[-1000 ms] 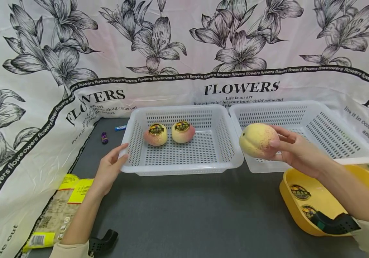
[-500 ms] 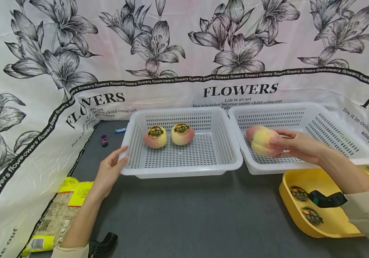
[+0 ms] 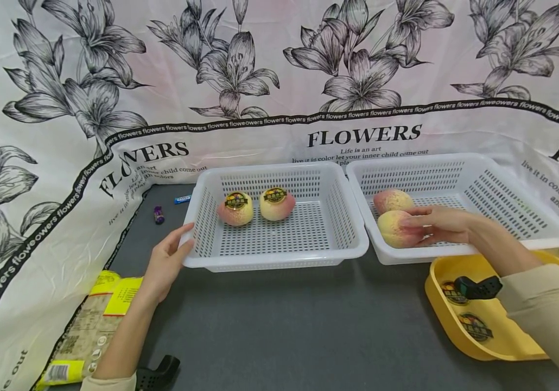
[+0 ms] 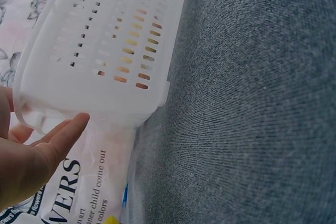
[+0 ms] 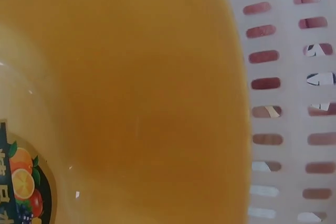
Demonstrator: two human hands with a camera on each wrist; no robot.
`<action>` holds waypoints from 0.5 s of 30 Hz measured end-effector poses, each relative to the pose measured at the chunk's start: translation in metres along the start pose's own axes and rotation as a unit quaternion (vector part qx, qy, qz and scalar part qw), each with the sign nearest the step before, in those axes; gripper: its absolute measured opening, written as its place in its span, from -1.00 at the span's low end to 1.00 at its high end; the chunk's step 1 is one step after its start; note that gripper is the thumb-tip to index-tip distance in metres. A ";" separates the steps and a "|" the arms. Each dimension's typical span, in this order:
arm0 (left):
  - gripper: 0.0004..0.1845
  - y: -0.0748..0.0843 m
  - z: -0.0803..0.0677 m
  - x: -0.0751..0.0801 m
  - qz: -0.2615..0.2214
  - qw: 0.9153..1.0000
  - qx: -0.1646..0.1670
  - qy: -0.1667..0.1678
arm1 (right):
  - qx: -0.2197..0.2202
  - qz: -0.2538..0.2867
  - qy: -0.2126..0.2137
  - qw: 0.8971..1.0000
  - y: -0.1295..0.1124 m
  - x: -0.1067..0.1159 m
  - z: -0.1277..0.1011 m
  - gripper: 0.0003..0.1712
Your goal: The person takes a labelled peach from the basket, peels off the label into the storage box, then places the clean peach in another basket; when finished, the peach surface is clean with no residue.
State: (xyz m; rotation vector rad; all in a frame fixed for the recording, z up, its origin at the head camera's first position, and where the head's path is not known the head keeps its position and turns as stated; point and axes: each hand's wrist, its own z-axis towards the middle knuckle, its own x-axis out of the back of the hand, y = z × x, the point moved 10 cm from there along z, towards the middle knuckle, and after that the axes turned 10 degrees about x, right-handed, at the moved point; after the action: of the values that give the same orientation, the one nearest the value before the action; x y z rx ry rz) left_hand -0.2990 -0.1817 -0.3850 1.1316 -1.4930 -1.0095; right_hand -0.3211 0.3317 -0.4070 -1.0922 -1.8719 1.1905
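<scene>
Holding: right hand (image 3: 438,225) grips a peach (image 3: 393,229) low inside the right basket (image 3: 528,236), touching a second peach (image 3: 392,200).
Bracing: left hand (image 3: 164,260), fingers straight, presses the left basket (image 3: 279,258).
Risk: released peach may roll and bruise its neighbour.
Writing: backdrop (image 3: 364,134) reads "FLOWERS", "Life is an art"; fruit stickers unreadable.

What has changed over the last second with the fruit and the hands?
The right hand carried its peach from above the table down into the right basket, setting it in front of another peach there, fingers still on it. The left hand stayed on the left basket, whose two stickered peaches did not move.
</scene>
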 end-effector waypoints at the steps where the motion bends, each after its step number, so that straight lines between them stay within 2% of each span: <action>1: -0.48 0.000 0.000 0.000 -0.001 1.000 -0.002 0.000 | -0.002 0.004 -0.004 1.000 0.000 -0.001 0.001 -0.13; 5: -0.49 0.001 -0.002 0.000 -0.003 1.000 -0.014 0.000 | -0.010 0.012 -0.012 1.000 0.000 -0.004 0.003 -0.13; 11: -0.49 0.002 -0.003 -0.001 -0.003 1.000 -0.021 -0.002 | -0.054 0.050 0.009 0.997 0.009 -0.003 0.000 -0.24; 15: -0.49 0.002 -0.002 -0.002 -0.006 1.000 -0.020 -0.004 | -0.042 0.047 0.027 0.998 0.010 0.002 0.001 -0.35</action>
State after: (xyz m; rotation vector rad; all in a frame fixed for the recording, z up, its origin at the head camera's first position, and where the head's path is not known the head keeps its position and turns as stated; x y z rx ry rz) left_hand -0.2973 -0.1791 -0.3835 1.1098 -1.4679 -1.0487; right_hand -0.3200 0.3354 -0.4161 -1.2595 -1.8616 1.1307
